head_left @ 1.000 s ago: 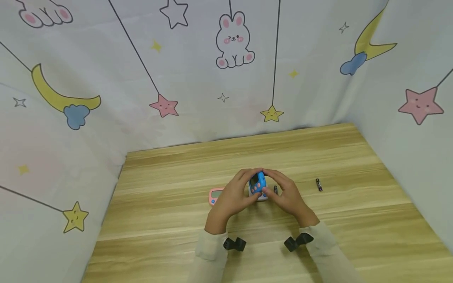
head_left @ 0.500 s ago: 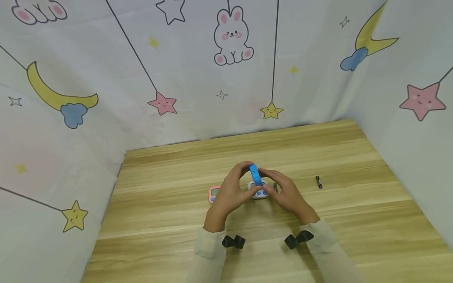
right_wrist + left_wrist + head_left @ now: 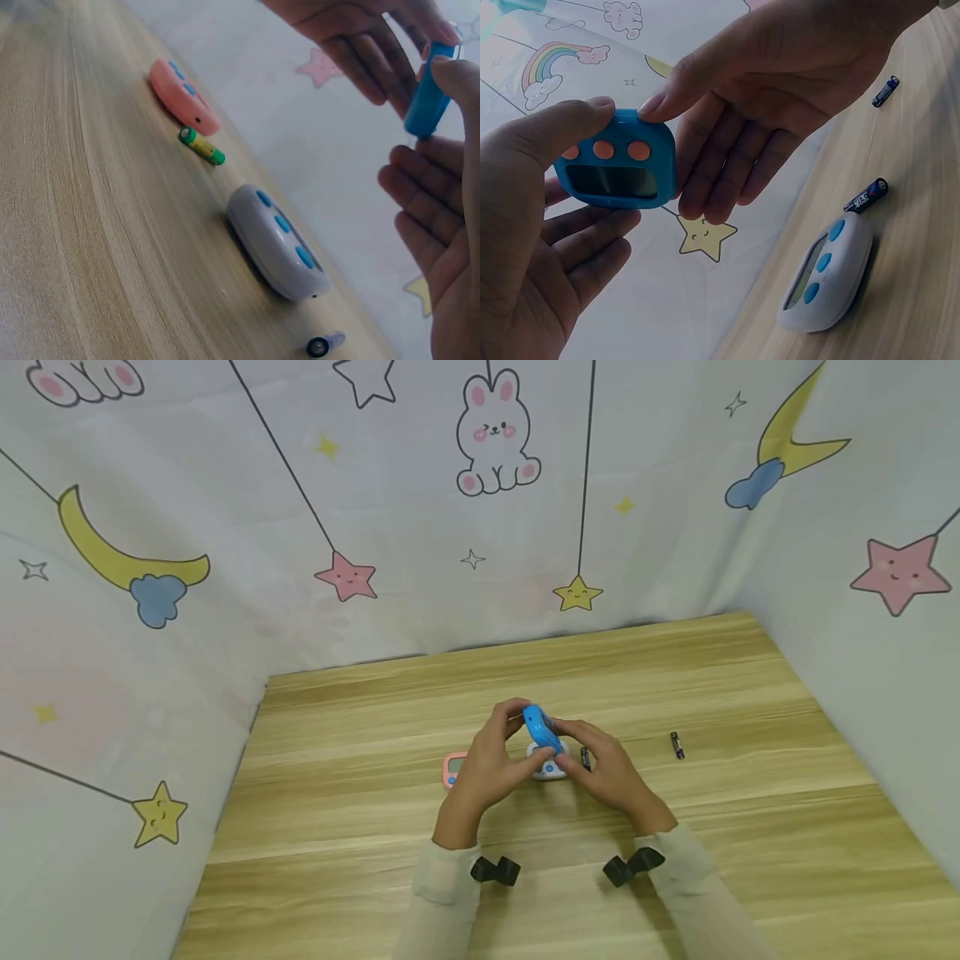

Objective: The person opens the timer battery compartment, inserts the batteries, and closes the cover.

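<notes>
Both hands hold up a small blue digital timer [image 3: 538,725] with orange buttons, above a white timer on the table. The left hand [image 3: 486,768] pinches one side of it, its thumb on the button-side edge. The right hand [image 3: 611,772] pinches the other side with its thumb and index finger; its remaining fingers extend loosely. In the left wrist view the blue timer's blank-looking screen [image 3: 615,181] shows; its back is hidden there. The white timer [image 3: 836,274] with blue buttons lies below the hands, touched by neither.
A pink timer [image 3: 178,97] lies left of the white one, with a green battery [image 3: 201,146] beside it. One dark battery [image 3: 866,196] lies near the white timer, another [image 3: 677,745] farther right on the wooden table [image 3: 360,827]. Printed curtains [image 3: 420,527] stand around the table.
The blue timer has been turned in the hands: its screen and buttons faced the head camera, and now its edge does, tilted left. Both hands stay at about the same spot.
</notes>
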Motion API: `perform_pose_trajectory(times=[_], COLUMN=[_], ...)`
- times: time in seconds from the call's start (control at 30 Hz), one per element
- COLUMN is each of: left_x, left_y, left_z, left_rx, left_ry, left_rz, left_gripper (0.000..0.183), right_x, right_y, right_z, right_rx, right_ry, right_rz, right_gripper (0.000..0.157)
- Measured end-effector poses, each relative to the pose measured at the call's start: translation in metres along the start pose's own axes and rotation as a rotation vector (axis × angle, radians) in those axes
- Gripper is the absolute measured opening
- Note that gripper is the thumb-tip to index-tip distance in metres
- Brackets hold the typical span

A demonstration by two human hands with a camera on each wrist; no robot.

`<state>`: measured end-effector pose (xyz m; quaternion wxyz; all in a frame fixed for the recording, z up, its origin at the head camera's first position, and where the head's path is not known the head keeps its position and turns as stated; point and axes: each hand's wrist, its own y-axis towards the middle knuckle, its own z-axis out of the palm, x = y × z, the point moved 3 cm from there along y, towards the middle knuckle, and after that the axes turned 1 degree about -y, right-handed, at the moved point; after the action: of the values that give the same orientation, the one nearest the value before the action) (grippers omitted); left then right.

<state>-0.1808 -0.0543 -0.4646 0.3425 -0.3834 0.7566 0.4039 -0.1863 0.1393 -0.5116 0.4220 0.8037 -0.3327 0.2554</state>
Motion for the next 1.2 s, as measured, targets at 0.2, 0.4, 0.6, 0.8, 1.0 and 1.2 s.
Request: perform_pose_trajectory(times=[0.2, 0.4, 0.6, 0.8, 1.0, 1.2], left_x=[0.002, 0.003, 0.003, 0.004, 0.002, 0.002], left_y=[0.000, -0.001, -0.002, -0.002, -0.001, 0.000], left_z=[0.001, 0.001, 0.000, 0.000, 0.000, 0.004], left_rx=[0.023, 0.036, 0.025, 0.010, -0.020, -0.031], left_ry=[0.006, 0.001, 0.011, -0.031, -0.077, -0.058], left_rz=[-0.024, -0.019, -0.017, 0.016, 0.049, 0.046], left_gripper=[0.071, 0.066, 0.057, 0.046, 0.048, 0.057], right_x=[-0.004, -0.005, 0.005, 0.019, 0.005, -0.007], right_y=[0.000, -0.002, 0.001, 0.004, -0.001, -0.005], right_z=[0.001, 0.000, -0.006, -0.017, -0.017, -0.016], right_rx=[-0.012, -0.035, -0.060, -0.085, -0.140, -0.179], right_ry=[0.005, 0.079, 0.211, 0.332, 0.426, 0.536], right_rz=[0.018, 0.038, 0.064, 0.085, 0.144, 0.175], right_gripper=[0.050, 0.053, 0.053, 0.046, 0.043, 0.038])
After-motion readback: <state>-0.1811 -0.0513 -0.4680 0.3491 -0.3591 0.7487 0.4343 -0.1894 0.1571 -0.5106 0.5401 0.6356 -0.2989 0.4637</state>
